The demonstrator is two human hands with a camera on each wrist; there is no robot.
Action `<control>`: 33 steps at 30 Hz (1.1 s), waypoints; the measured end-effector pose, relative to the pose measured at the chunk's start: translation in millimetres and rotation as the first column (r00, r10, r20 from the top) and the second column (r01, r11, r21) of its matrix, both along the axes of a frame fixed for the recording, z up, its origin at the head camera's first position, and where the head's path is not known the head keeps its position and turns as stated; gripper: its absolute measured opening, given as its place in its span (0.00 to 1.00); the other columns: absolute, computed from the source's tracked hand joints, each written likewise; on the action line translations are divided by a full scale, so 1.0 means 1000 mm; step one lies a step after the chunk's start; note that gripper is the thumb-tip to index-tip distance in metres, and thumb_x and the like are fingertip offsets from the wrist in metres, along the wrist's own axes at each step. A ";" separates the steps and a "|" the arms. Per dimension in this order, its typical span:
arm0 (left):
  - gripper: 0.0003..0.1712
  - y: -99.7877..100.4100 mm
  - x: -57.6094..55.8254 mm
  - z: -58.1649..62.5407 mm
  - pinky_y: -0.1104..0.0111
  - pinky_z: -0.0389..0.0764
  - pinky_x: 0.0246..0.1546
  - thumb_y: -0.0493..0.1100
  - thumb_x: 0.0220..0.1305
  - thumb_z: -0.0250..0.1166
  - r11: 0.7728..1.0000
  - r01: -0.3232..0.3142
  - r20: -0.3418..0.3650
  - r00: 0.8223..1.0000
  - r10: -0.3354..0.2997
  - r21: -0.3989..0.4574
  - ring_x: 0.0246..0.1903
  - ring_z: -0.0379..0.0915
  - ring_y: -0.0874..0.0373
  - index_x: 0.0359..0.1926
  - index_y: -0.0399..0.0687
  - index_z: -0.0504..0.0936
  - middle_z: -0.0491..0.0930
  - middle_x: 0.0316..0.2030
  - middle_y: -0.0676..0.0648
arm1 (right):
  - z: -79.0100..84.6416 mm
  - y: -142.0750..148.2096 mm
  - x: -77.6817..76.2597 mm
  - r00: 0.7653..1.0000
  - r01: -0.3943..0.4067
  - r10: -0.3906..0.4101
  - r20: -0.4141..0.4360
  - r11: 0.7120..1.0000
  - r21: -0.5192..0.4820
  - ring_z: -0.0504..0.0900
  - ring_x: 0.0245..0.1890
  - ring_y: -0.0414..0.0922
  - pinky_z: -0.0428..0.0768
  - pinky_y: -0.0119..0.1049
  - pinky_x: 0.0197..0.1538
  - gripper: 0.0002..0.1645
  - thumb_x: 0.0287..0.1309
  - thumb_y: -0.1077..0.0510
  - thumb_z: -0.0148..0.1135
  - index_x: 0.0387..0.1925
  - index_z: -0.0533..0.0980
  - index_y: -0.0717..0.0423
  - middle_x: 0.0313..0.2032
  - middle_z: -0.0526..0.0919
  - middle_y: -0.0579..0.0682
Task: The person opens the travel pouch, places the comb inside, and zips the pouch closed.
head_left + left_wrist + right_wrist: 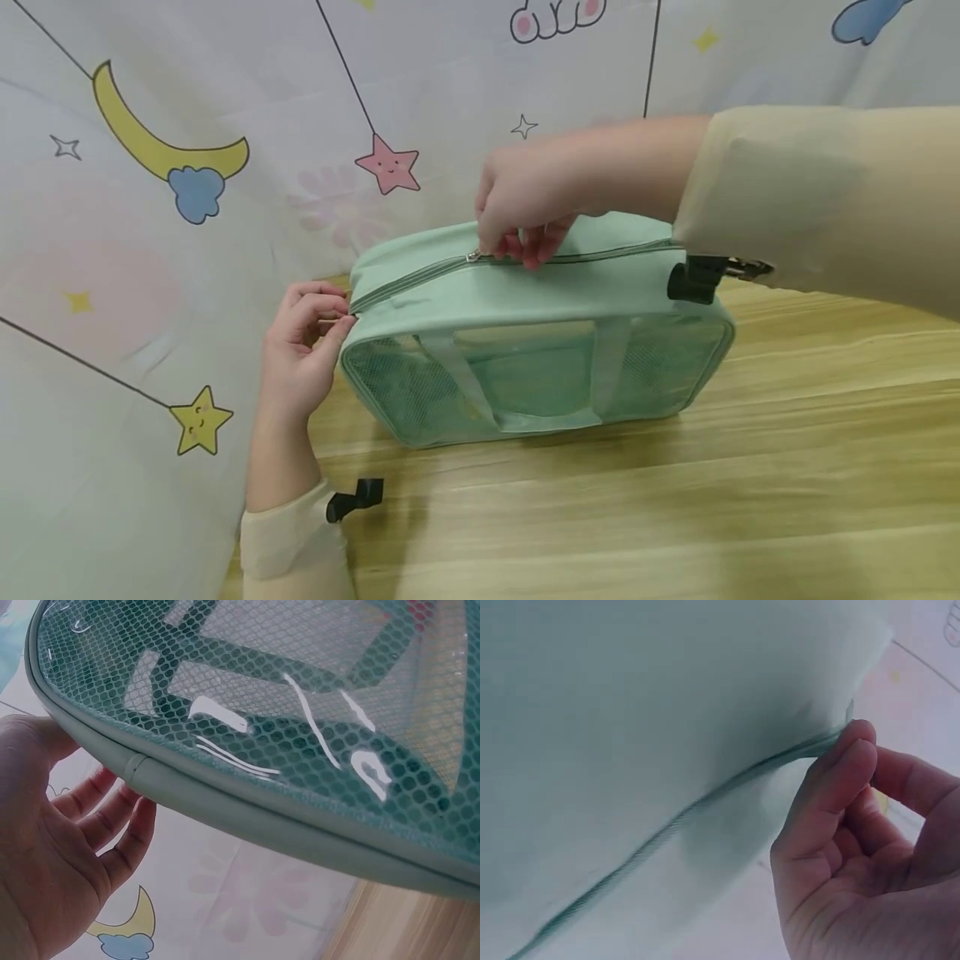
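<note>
A mint-green bag (420,300) with mesh under clear plastic on its front stands upright on the table. Along its top runs a zip (412,281), with a small metal slider (473,256) near the middle. My right hand (536,192) reaches across from the right and pinches the zip's pull, which the fingertips mostly hide. At the bag's left end, my left hand (300,354) grips the corner by the end of the zip, between thumb and fingers. The left wrist view shows those fingers (124,832) behind the piped edge (225,814).
Two pale green handle straps (611,358) hang down the front panel. Beneath the bag is a wood-grain table (675,500). A white cloth (300,75) printed with moons and stars rises behind and to the left. Black straps (356,498) stick out beside both sleeves.
</note>
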State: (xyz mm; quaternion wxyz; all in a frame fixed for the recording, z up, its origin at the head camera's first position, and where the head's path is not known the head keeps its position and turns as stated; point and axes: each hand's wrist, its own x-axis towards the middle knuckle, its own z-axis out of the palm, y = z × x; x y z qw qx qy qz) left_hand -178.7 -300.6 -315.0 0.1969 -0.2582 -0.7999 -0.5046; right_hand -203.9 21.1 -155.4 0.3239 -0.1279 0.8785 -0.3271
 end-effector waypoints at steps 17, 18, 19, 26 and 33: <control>0.06 -0.022 0.005 0.001 0.75 0.78 0.43 0.19 0.64 0.61 0.999 -0.040 0.000 0.999 0.040 -0.012 0.43 0.75 0.59 0.40 0.26 0.79 0.74 0.50 0.51 | -0.019 0.094 0.008 0.992 0.092 -0.069 0.103 0.967 -0.238 0.80 0.25 0.46 0.81 0.37 0.35 0.11 0.68 0.55 0.65 0.33 0.80 0.59 0.27 0.78 0.51; 0.06 -0.024 0.006 0.001 0.76 0.78 0.43 0.19 0.65 0.61 0.999 -0.041 -0.001 0.999 0.041 -0.012 0.43 0.75 0.59 0.40 0.25 0.79 0.74 0.50 0.51 | -0.022 0.098 0.008 0.991 0.101 -0.076 0.107 0.963 -0.251 0.79 0.25 0.46 0.82 0.37 0.35 0.11 0.68 0.55 0.64 0.34 0.80 0.60 0.27 0.79 0.51; 0.05 -0.025 0.006 0.000 0.76 0.78 0.44 0.19 0.65 0.61 0.999 -0.043 -0.003 0.999 0.043 -0.012 0.43 0.76 0.59 0.40 0.25 0.79 0.74 0.50 0.52 | -0.024 0.102 0.008 0.990 0.111 -0.084 0.112 0.957 -0.269 0.79 0.25 0.45 0.82 0.36 0.36 0.10 0.68 0.56 0.64 0.34 0.80 0.60 0.27 0.79 0.51; 0.05 -0.032 0.008 0.002 0.76 0.79 0.46 0.19 0.65 0.60 0.999 -0.044 -0.020 0.999 0.043 -0.025 0.44 0.75 0.58 0.41 0.24 0.79 0.74 0.50 0.49 | -0.054 0.154 0.012 0.993 0.118 -0.105 0.054 0.911 -0.395 0.78 0.24 0.49 0.80 0.39 0.32 0.14 0.73 0.56 0.59 0.33 0.80 0.61 0.24 0.79 0.51; 0.04 -0.042 0.018 0.006 0.76 0.79 0.44 0.19 0.65 0.59 0.997 -0.074 -0.017 0.997 0.073 -0.013 0.43 0.75 0.58 0.40 0.22 0.78 0.75 0.50 0.48 | -0.107 0.195 0.011 0.996 0.073 -0.025 0.086 0.782 -0.619 0.78 0.24 0.46 0.80 0.37 0.30 0.18 0.77 0.65 0.47 0.34 0.82 0.59 0.28 0.82 0.48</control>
